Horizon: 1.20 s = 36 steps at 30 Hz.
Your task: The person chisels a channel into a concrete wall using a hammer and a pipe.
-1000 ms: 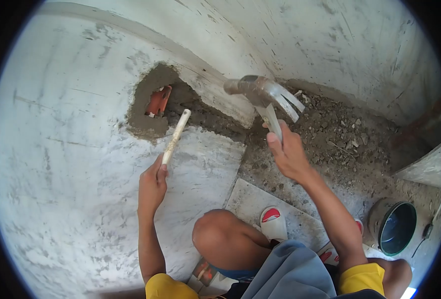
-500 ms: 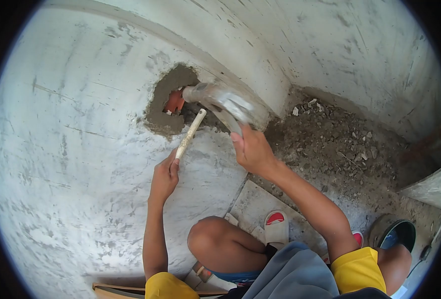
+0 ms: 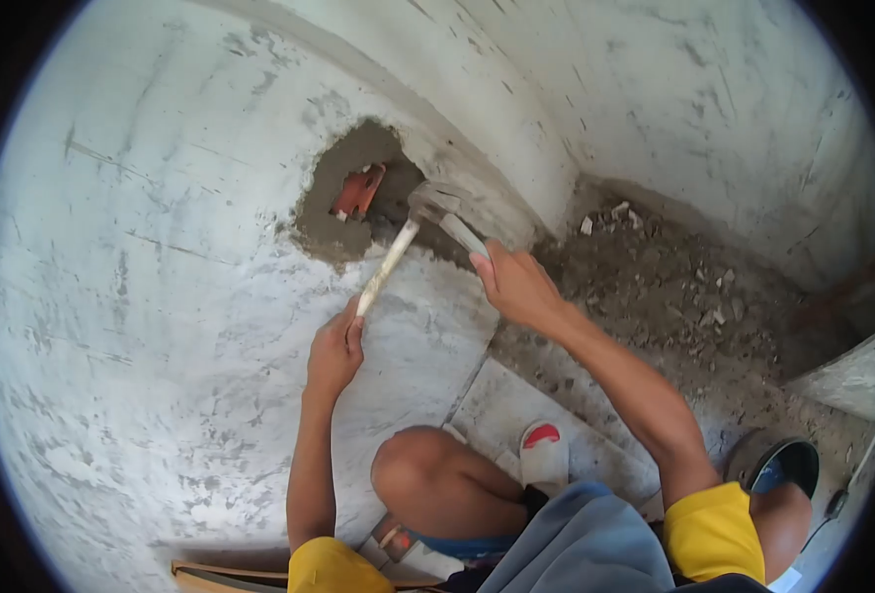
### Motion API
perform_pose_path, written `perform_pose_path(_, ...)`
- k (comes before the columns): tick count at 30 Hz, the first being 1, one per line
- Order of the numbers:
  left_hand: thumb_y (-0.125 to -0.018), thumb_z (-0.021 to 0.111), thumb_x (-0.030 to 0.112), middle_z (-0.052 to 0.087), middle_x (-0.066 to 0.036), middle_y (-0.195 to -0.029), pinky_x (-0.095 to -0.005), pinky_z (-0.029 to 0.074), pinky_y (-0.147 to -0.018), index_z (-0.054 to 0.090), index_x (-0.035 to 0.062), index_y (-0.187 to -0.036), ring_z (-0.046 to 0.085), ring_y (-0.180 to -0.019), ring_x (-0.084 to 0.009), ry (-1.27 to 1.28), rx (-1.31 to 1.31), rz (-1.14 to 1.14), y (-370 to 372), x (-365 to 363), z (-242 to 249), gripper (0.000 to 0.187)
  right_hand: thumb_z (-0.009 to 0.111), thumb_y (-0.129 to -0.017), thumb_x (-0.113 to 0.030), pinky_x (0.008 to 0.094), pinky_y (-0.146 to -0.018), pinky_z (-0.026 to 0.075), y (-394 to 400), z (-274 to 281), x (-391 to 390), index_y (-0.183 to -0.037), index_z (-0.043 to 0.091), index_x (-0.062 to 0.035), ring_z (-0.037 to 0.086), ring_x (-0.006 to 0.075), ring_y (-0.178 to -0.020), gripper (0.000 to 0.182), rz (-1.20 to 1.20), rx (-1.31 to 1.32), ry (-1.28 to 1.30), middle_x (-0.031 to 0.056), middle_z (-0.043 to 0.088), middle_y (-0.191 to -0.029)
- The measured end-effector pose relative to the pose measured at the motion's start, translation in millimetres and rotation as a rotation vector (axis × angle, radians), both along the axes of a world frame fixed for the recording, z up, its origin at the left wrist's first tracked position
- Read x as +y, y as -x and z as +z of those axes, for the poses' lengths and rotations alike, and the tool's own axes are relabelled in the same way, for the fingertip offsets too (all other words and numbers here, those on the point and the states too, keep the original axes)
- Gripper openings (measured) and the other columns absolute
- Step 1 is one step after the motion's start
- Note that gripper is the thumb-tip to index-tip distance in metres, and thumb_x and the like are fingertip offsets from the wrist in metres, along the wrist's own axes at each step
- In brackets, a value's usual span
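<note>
In my right hand (image 3: 526, 289) is a claw hammer (image 3: 462, 232), gripped by its pale handle. The hammer's head meets, or nearly meets, the upper end of a pale, stick-shaped tool (image 3: 388, 267). My left hand (image 3: 335, 348) is closed round the lower part of this tool, which slants up to the right. Whatever lies inside the left fist is hidden. Just beyond both tools, a rough hole with grey mortar (image 3: 324, 222) is cut in the white wall, and an orange-red box (image 3: 358, 193) is set in it.
Broken rubble (image 3: 665, 267) lies on the floor in the corner at right. A dark bucket (image 3: 788, 465) stands by my right knee, near a cable (image 3: 857, 465). My sandalled foot (image 3: 543, 455) rests on a pale tile (image 3: 492, 405).
The hammer head has come away from the orange-red box, moving right and down to the tip of the pale tool. My left hand has shifted slightly right and down.
</note>
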<state>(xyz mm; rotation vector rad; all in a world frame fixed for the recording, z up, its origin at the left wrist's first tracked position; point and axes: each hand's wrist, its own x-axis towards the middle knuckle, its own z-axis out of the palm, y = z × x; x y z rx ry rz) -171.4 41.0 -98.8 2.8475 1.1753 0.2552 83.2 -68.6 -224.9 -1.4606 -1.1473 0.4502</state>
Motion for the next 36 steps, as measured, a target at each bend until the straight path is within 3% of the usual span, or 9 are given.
perform_pose_path(7, -0.099, 0.051, 0.013, 0.064, -0.023, -0.085, -0.0452, 0.049, -0.069, 0.055, 0.0081, -0.138, 0.062, -0.078, -0.0416, -0.01, -0.027, -0.016, 7.1, 5.5, -12.6, 0.039, 0.05, -0.102, -0.028, 0.0561, -0.06, 0.047, 13.0, 18.0, -9.0, -0.102, 0.051, 0.0053, 0.061, 0.0507, -0.067, 0.034, -0.165, 0.091, -0.381, 0.0289, 0.06, -0.067)
perform_pose_path(9, -0.099, 0.051, 0.013, 0.064, -0.023, -0.085, -0.045, 0.049, -0.069, 0.054, 0.0078, -0.138, 0.062, -0.078, -0.0416, -0.019, -0.037, -0.032, 8.7, 7.7, -22.0, 0.039, 0.051, -0.102, -0.028, 0.0555, -0.059, 0.047, 8.6, -3.5, 8.5, -0.1, 0.051, 0.0051, 0.06, 0.0514, -0.066, 0.033, 0.045, -0.011, 0.095, 0.0294, 0.06, -0.066)
perform_pose_path(10, -0.099, 0.051, 0.013, 0.063, -0.023, -0.085, -0.0452, 0.049, -0.069, 0.054, 0.0079, -0.138, 0.062, -0.077, -0.0415, -0.056, 0.015, -0.055, 10.7, 11.2, -31.8, 0.04, 0.051, -0.102, -0.028, 0.0555, -0.059, 0.047, 10.7, -17.0, 7.6, -0.1, 0.051, 0.0051, 0.06, 0.0514, -0.066, 0.033, 0.032, -0.014, 0.096, 0.0294, 0.06, -0.066)
perform_pose_path(15, -0.099, 0.05, 0.011, 0.062, -0.021, -0.082, -0.0458, 0.048, -0.067, 0.053, 0.009, -0.14, 0.061, -0.073, -0.0397, -0.01, -0.096, -0.039, 3.6, 3.4, -38.5, 0.041, 0.052, -0.101, -0.027, 0.0557, -0.057, 0.045, 0.0, -23.5, -0.2, -0.099, 0.051, 0.0059, 0.059, 0.0525, -0.064, 0.033, -0.145, 0.08, -0.126, 0.0299, 0.057, -0.063)
perform_pose_path(25, -0.099, 0.052, 0.011, 0.061, -0.017, -0.08, -0.0457, 0.047, -0.062, 0.053, 0.0124, -0.142, 0.06, -0.068, -0.0371, -0.184, -0.066, -0.029, 14.9, 1.9, -56.1, 0.043, 0.059, -0.097, -0.021, 0.0516, -0.054, 0.046, -1.7, -7.0, -6.5, -0.097, 0.051, 0.0066, 0.058, 0.0505, -0.06, 0.029, -0.126, 0.047, -0.268, 0.0278, 0.057, -0.061)
perform_pose_path(27, -0.099, 0.053, 0.012, 0.061, -0.017, -0.081, -0.0458, 0.047, -0.061, 0.053, 0.0129, -0.141, 0.06, -0.068, -0.0371, -0.217, -0.075, -0.048, 16.3, 1.3, -64.0, 0.043, 0.062, -0.095, -0.02, 0.0504, -0.055, 0.048, 4.6, -14.7, -2.1, -0.099, 0.052, 0.0061, 0.059, 0.0504, -0.061, 0.028, -0.227, -0.086, -0.558, 0.0272, 0.059, -0.062)
perform_pose_path(31, -0.098, 0.054, 0.014, 0.062, -0.016, -0.081, -0.0458, 0.048, -0.06, 0.055, 0.0143, -0.14, 0.061, -0.069, -0.0362, -0.235, -0.09, -0.016, 20.4, 2.7, -70.0, 0.042, 0.062, -0.094, -0.021, 0.0507, -0.056, 0.05, 20.1, -21.7, 13.5, -0.098, 0.054, 0.0051, 0.062, 0.0493, -0.064, 0.027, -0.274, -0.069, -0.651, 0.0274, 0.06, -0.064)
perform_pose_path(34, -0.098, 0.056, 0.016, 0.063, -0.015, -0.082, -0.0454, 0.049, -0.059, 0.056, 0.0153, -0.138, 0.062, -0.068, -0.0355, -0.234, 0.027, -0.041, 18.1, -15.0, -73.5, 0.041, 0.05, -0.101, -0.027, 0.0544, -0.066, 0.048, 14.9, -64.0, 25.1, -0.109, 0.054, 0.0041, 0.063, 0.0517, -0.076, 0.033, 0.042, -0.063, 0.203, 0.0278, 0.064, -0.074)
perform_pose_path(36, -0.097, 0.057, 0.017, 0.063, -0.014, -0.082, -0.0453, 0.049, -0.059, 0.057, 0.0155, -0.137, 0.062, -0.067, -0.0352, -0.246, 0.108, -0.079, 3.4, -22.7, -73.5, 0.04, 0.05, -0.101, -0.028, 0.055, -0.063, 0.048, 12.1, -74.5, 9.8, -0.105, 0.052, 0.0046, 0.062, 0.052, -0.073, 0.033, -0.013, 0.003, 0.15, 0.0292, 0.062, -0.072)
